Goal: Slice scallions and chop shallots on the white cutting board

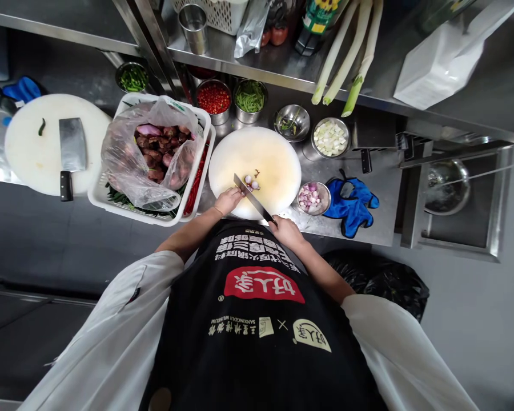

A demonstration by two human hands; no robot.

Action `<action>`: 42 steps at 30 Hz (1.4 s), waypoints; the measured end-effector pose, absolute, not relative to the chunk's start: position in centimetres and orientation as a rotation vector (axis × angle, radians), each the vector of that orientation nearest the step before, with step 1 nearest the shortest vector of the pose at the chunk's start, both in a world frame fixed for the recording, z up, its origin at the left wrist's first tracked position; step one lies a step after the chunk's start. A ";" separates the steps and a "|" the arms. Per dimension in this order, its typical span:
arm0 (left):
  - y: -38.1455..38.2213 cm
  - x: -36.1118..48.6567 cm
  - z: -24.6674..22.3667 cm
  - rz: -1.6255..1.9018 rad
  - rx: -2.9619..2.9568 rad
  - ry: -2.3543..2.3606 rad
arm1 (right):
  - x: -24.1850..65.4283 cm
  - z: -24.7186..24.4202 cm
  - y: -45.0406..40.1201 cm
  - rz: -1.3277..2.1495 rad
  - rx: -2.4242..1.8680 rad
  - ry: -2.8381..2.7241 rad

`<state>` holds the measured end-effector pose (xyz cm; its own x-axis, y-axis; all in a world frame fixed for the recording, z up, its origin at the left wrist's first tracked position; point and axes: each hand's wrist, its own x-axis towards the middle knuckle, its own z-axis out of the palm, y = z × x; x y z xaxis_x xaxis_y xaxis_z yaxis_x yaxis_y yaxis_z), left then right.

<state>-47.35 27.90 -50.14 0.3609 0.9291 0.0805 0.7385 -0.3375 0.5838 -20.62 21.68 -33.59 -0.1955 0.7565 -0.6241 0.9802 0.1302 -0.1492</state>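
- The steel counter (388, 217) runs beneath everything; I read my clock from the middle of the nearer round board, twelve being the far side.
- At nine o'clock sits a white basket (128, 214), an open clear bag (124, 171) of reddish-brown bulbs on top and red chillies (197, 182) down its right side.
- Well out past it, also at nine, a second round board (25, 148) carries a cleaver (72, 145).
- The round cutting board (278, 154) lies right in front of the person.
- A crumpled blue-and-black cloth bundle (353, 205) lies between three and four.
- The right hand (286, 231), at five, is closed round the handle of a knife (257, 201), whose blade slants up toward ten.
- The left hand (229, 201), between seven and eight, has its fingers bent beside the blade; I can't tell whether they pinch anything.
- At four stands a steel bowl (329, 201) of cut purple-and-white pieces.
- Smallest, a few peeled shallots (248, 179) sit near the board's middle, just beyond the blade.
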 end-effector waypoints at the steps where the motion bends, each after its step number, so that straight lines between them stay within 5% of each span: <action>1: 27.9 -47.3 -50.2 0.559 2.180 1.452 | -20.6 -33.8 21.7 -0.766 1.673 2.009; 10: 27.2 -45.7 -46.2 0.429 2.105 1.519 | -21.4 -37.9 23.1 -0.798 1.667 2.051; 18: 26.3 -57.1 -30.5 0.886 2.191 1.743 | -16.1 -36.7 22.9 -0.828 1.581 2.265; 22: 27.7 -66.4 -26.3 0.439 1.988 2.252 | -16.3 -36.7 23.2 -0.830 1.389 2.292; 26: 28.2 -70.8 -27.3 0.156 1.926 2.258 | -17.3 -37.2 23.8 -0.859 1.440 2.237; 33: 26.7 -63.8 -29.7 0.783 2.136 2.081 | -17.7 -38.2 24.2 -0.948 1.736 2.155; 42: 29.0 -46.3 -41.6 0.220 1.998 1.670 | -19.1 -39.3 23.4 -0.939 1.830 2.108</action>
<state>-46.30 29.03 -41.62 0.2254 0.9530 -0.2023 0.8683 -0.1023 0.4854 -19.05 23.45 -39.29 -0.2159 0.8189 -0.5318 0.9431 0.0339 -0.3307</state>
